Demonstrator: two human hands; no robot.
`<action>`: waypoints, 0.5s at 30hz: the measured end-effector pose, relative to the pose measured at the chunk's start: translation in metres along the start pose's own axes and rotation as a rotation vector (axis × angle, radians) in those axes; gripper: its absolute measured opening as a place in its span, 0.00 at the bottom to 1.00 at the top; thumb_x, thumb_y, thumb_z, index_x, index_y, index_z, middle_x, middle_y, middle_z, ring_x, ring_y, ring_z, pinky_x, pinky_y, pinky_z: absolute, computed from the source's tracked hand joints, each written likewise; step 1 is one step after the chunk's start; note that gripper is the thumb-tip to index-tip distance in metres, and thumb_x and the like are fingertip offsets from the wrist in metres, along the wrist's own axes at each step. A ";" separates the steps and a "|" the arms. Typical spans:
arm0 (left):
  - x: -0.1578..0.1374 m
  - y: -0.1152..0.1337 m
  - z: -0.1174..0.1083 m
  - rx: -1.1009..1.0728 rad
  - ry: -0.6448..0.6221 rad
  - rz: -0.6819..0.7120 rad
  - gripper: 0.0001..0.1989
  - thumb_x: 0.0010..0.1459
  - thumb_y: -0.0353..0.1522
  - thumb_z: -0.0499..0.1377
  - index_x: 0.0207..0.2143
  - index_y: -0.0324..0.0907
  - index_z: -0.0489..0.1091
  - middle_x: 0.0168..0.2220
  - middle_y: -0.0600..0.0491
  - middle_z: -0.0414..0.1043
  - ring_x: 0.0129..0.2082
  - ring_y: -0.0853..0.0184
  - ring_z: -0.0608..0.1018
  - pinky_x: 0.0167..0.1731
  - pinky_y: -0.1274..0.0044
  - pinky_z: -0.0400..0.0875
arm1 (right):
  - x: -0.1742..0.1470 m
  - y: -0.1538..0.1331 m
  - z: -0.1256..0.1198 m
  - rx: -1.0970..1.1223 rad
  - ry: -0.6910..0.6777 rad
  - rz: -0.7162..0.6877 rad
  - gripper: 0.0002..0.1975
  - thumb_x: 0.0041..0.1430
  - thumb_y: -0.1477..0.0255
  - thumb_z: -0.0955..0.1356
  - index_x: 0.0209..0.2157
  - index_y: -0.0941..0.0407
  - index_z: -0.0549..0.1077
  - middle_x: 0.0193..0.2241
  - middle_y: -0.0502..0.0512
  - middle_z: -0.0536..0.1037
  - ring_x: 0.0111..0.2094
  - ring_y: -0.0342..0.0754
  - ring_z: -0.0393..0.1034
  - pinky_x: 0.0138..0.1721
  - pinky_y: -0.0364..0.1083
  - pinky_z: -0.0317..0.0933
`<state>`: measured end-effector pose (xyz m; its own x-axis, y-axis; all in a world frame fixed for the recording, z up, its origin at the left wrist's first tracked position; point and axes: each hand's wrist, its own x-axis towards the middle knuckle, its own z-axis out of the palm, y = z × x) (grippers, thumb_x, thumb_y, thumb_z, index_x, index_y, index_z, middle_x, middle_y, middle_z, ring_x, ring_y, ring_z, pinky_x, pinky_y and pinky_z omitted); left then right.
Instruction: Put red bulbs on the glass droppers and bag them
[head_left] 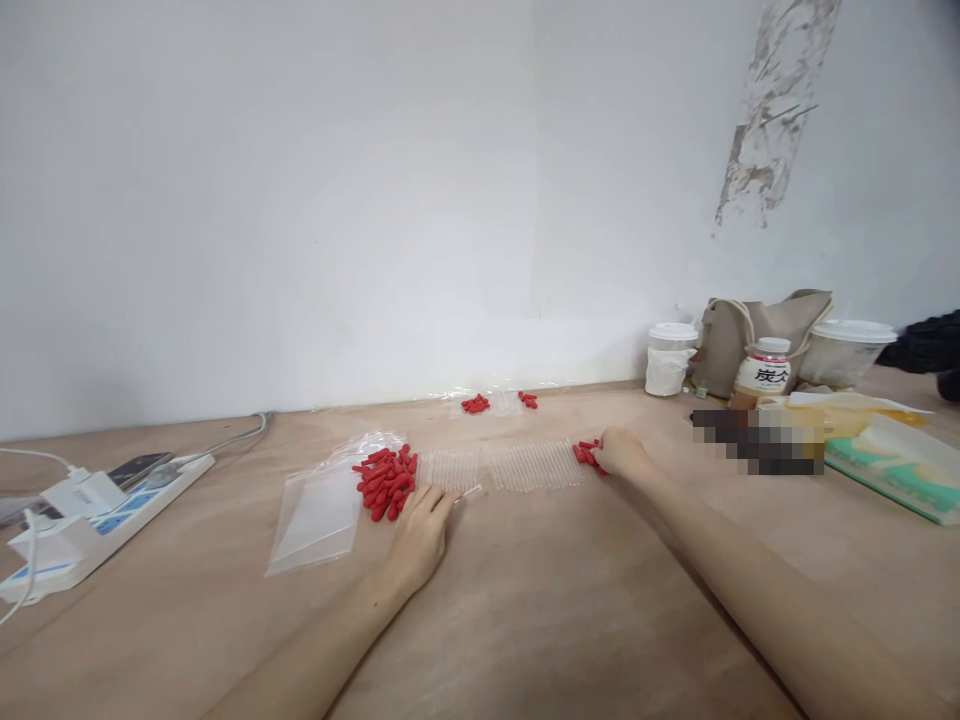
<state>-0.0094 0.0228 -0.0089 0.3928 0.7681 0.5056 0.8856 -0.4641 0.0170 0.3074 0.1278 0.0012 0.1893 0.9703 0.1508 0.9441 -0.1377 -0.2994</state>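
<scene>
My left hand (pixel 427 520) lies beside a large heap of red bulb-shaped pieces (pixel 385 482), its fingers closed on a thin clear tube (pixel 471 492) that sticks out to the right. Two rows of similar clear tubes (pixel 536 466) lie side by side on the table just beyond that hand. At the right end of the rows, the fingers of my right hand (pixel 624 452) pinch at a smaller cluster of red pieces (pixel 588 453); the fingertips are partly hidden. Farther back, clear bags (pixel 499 403) hold red pieces and tubes.
Flat clear plastic bags (pixel 319 520) lie left of the large heap. A power strip (pixel 112 535) with chargers and a phone is at far left. At right stand a lidded cup (pixel 670 360), a bottle (pixel 763 375), a bag (pixel 739 340) and a green packet (pixel 896 475). A wall closes the back.
</scene>
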 end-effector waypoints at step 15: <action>0.001 0.003 -0.002 -0.038 0.047 0.003 0.12 0.60 0.28 0.41 0.35 0.42 0.64 0.34 0.51 0.69 0.36 0.65 0.69 0.45 0.68 0.58 | -0.029 -0.038 -0.031 0.170 0.160 -0.180 0.12 0.57 0.68 0.58 0.30 0.58 0.69 0.31 0.58 0.74 0.34 0.46 0.67 0.31 0.41 0.55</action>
<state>-0.0068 0.0207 -0.0065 0.3823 0.7457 0.5457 0.8741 -0.4834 0.0482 0.2745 0.0986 0.0372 0.0761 0.9304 0.3585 0.9103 0.0819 -0.4057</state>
